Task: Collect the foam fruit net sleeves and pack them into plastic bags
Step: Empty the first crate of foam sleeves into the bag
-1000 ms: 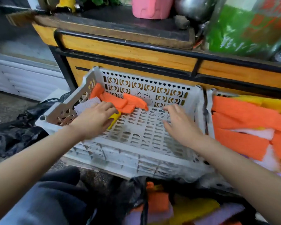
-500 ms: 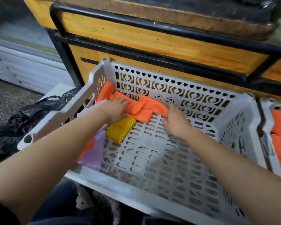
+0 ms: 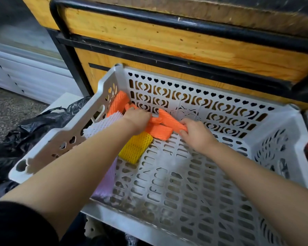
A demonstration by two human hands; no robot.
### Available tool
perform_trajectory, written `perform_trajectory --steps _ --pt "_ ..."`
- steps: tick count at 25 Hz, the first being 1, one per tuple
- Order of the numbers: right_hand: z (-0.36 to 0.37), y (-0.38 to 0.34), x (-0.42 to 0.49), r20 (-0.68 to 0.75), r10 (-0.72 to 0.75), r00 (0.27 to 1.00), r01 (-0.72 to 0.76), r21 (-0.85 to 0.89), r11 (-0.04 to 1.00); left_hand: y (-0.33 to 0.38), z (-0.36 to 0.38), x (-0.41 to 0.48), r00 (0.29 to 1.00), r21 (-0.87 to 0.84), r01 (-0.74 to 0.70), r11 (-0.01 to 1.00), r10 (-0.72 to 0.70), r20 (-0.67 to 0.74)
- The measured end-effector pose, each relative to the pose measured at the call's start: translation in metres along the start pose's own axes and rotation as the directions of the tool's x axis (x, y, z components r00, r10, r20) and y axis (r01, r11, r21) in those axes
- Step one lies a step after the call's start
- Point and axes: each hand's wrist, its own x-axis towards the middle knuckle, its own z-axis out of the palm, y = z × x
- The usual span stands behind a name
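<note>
Yellow wooden boards of a stall front [image 3: 167, 43], held in a black metal frame [image 3: 149, 18], fill the background. Grey gritty floor [image 3: 9, 110] and a ribbed white panel [image 3: 28, 75] lie off to the left. Close against the stall stands a big white plastic crate [image 3: 194, 192], its walls and floor cut with slots, hearts and crescents. A crumpled black plastic bag [image 3: 34, 125] lies on the floor just outside the crate's left wall.

Both bare forearms reach in over the near rim toward the far left corner, where the foam sleeves lie in a small heap. A pale purple sleeve [image 3: 107, 180] lies by the left wall, mostly hidden under the left forearm. A white sleeve [image 3: 103, 124] sits beside the same wall farther back. A yellow sleeve [image 3: 136, 148] lies flat on the crate floor, just nearer than the left hand. The orange sleeves [image 3: 160, 132] are piled against the back wall, one leaning up in the corner.

The left hand [image 3: 138, 119] sits knuckles-up on them, its fingers curled down into the pile and gripping it. The right hand [image 3: 197, 134] pinches the right end of the topmost one between thumb and fingers.
</note>
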Motion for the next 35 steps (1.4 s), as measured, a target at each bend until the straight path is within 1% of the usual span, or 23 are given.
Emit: perform_trajectory --steps 1,2,4,5,7,9,10,11,13,14,15,16,17,19,21,22,23,25,27,28,29,31,35 --pt "-0.005 0.000 -0.004 -0.001 -0.006 1.000 0.006 0.007 1.000 0.002 -0.004 -0.002 0.999 -0.013 0.012 1.000 -0.013 -0.042" --pt "-0.011 -0.001 -0.008 -0.008 -0.011 1.000 0.011 0.012 1.000 0.003 -0.008 -0.004 0.996 -0.063 0.025 0.998 -0.030 -0.078" --pt "-0.026 -0.001 -0.017 -0.043 -0.019 0.999 0.020 0.038 0.999 0.003 -0.021 -0.011 0.987 -0.267 0.037 0.963 -0.076 -0.140" --pt "-0.034 -0.002 -0.021 -0.073 -0.021 0.997 0.026 0.072 0.997 0.003 -0.029 -0.016 0.979 -0.394 0.038 0.918 -0.113 -0.169" --pt "-0.050 -0.009 -0.032 -0.167 -0.033 0.985 0.061 0.165 0.984 0.006 -0.042 -0.029 0.946 -0.609 0.019 0.793 -0.211 -0.246" --pt "-0.064 -0.022 -0.045 -0.287 -0.047 0.957 0.117 0.232 0.966 0.013 -0.053 -0.046 0.901 -0.784 -0.012 0.621 -0.333 -0.278" --pt "-0.070 -0.032 -0.052 -0.333 -0.055 0.941 0.143 0.247 0.958 0.016 -0.057 -0.056 0.889 -0.866 -0.028 0.499 -0.385 -0.250" --pt "-0.074 -0.043 -0.059 -0.361 -0.072 0.930 0.172 0.255 0.951 0.020 -0.061 -0.065 0.887 -0.939 -0.056 0.339 -0.415 -0.203" --pt "-0.076 -0.066 -0.073 -0.344 -0.175 0.923 0.268 0.247 0.931 0.025 -0.069 -0.087 0.919 -0.992 -0.122 -0.016 -0.379 -0.107" --pt "-0.076 -0.078 -0.078 -0.310 -0.249 0.917 0.328 0.233 0.916 0.027 -0.071 -0.098 0.931 -0.979 -0.165 -0.124 -0.346 -0.113" --pt "-0.074 -0.087 -0.082 -0.265 -0.321 0.909 0.382 0.222 0.897 0.027 -0.072 -0.107 0.930 -0.965 -0.209 -0.159 -0.337 -0.145" --pt "-0.072 -0.095 -0.084 -0.216 -0.385 0.897 0.428 0.212 0.878 0.025 -0.073 -0.116 0.917 -0.958 -0.247 -0.149 -0.356 -0.181" --pt "-0.069 -0.101 -0.085 -0.178 -0.434 0.883 0.465 0.206 0.861 0.022 -0.072 -0.123 0.895 -0.959 -0.262 -0.108 -0.398 -0.200" --pt "-0.064 -0.109 -0.083 -0.176 -0.456 0.872 0.486 0.210 0.848 0.007 -0.065 -0.133 0.842 -0.974 -0.226 0.012 -0.501 -0.202" --pt "-0.052 -0.105 -0.070 -0.208 -0.382 0.900 0.424 0.222 0.878 -0.010 -0.056 -0.142 0.799 -0.975 -0.184 0.127 -0.558 -0.224" --pt "-0.044 -0.101 -0.061 -0.206 -0.334 0.920 0.375 0.214 0.902 -0.017 -0.051 -0.146 0.782 -0.966 -0.181 0.184 -0.569 -0.255" --pt "-0.033 -0.095 -0.049 -0.171 -0.285 0.943 0.316 0.199 0.928 -0.023 -0.046 -0.149 0.767 -0.957 -0.184 0.225 -0.576 -0.282" --pt "-0.011 -0.085 -0.028 -0.009 -0.190 0.982 0.189 0.186 0.964 -0.029 -0.040 -0.152 0.742 -0.943 -0.205 0.262 -0.587 -0.324" --pt "0.012 -0.080 -0.014 0.145 -0.134 0.980 0.105 0.190 0.976 -0.030 -0.037 -0.150 0.715 -0.929 -0.237 0.284 -0.596 -0.365" --pt "0.022 -0.081 -0.008 0.185 -0.119 0.976 0.083 0.191 0.978 -0.030 -0.036 -0.149 0.706 -0.921 -0.249 0.301 -0.594 -0.385" --pt "0.031 -0.082 -0.005 0.199 -0.110 0.974 0.070 0.194 0.978 -0.029 -0.035 -0.148 0.700 -0.911 -0.258 0.321 -0.589 -0.405" --pt "0.043 -0.087 -0.005 0.180 -0.104 0.978 0.064 0.214 0.975 -0.029 -0.034 -0.146 0.690 -0.897 -0.268 0.352 -0.579 -0.434" --pt "0.038 -0.099 -0.005 0.076 -0.095 0.993 0.060 0.369 0.927 -0.031 -0.034 -0.145 0.665 -0.897 -0.256 0.361 -0.608 -0.435"
